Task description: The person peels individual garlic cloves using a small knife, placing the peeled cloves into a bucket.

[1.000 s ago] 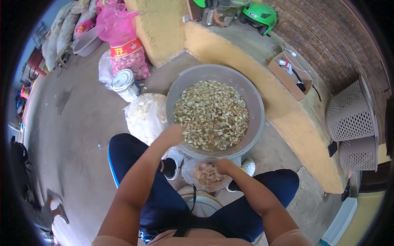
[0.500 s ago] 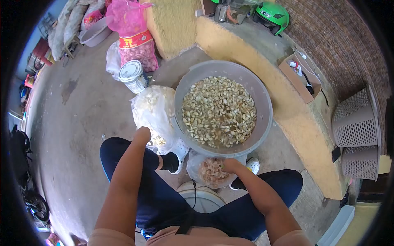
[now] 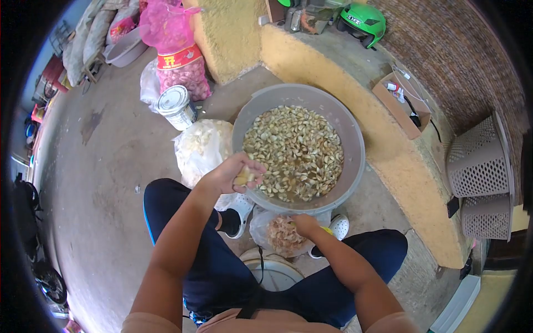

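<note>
My left hand (image 3: 236, 173) is turned palm up at the near left rim of a large grey tub (image 3: 355, 166), its fingers curled round a few pale garlic cloves (image 3: 243, 177). Many garlic cloves (image 3: 294, 147) sit in brownish water in the tub. My right hand (image 3: 306, 225) is closed just below the tub, at the edge of a clear plastic bag of brownish papery skins (image 3: 284, 236). A bit of yellow-green shows beside this hand; I cannot tell what it grips. Left of the tub stands a plastic bag of whitish cloves (image 3: 202, 147), partly hidden by my left arm.
Behind the clove bag are a lidded can (image 3: 176, 106) and a pink net sack of bulbs (image 3: 186, 75). A yellow ledge (image 3: 388, 166) curves along the right, bearing a cardboard box (image 3: 402, 105) and a green helmet (image 3: 362, 23). Between my legs is a round pale lid (image 3: 275, 275).
My left hand has moved up and right from the clove bag to the tub's rim, now palm up with cloves showing. My right hand has shifted slightly left, staying by the skins bag.
</note>
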Tool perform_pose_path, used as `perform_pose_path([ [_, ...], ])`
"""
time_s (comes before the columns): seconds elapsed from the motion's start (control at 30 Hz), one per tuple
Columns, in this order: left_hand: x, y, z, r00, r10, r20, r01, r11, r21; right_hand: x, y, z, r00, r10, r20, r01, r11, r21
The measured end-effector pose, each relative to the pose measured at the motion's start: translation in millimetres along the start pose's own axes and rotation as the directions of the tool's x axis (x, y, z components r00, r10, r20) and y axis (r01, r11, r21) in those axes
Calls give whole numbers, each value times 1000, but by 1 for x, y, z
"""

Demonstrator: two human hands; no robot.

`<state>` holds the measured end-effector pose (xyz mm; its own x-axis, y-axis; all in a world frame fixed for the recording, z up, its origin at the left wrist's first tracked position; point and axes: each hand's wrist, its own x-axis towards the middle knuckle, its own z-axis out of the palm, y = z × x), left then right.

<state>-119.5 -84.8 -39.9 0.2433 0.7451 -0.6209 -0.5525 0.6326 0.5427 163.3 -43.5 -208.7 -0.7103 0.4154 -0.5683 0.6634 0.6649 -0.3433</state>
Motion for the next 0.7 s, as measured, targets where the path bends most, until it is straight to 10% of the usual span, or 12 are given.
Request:
perform_pose_path([
  [0.23, 19, 12, 58, 957, 87, 275, -51, 990, -134, -6, -11, -31, 988, 95, 126, -96, 995, 2],
  [0.43, 31, 19, 93, 938, 229, 261, -167, 957, -239, -24, -2, -99, 994, 11, -109, 7, 986, 164],
  [0.53, 36, 21, 107, 925, 297, 238, -244, 943, -228, -63, -18, -163, 973, 229, 31, -192, 728, 658],
  [0.7, 53, 12, 120, 951, 202, 235, -182, 978, -106, -92, -26, -198, 827, 248, -504, 292, 576, 763],
])
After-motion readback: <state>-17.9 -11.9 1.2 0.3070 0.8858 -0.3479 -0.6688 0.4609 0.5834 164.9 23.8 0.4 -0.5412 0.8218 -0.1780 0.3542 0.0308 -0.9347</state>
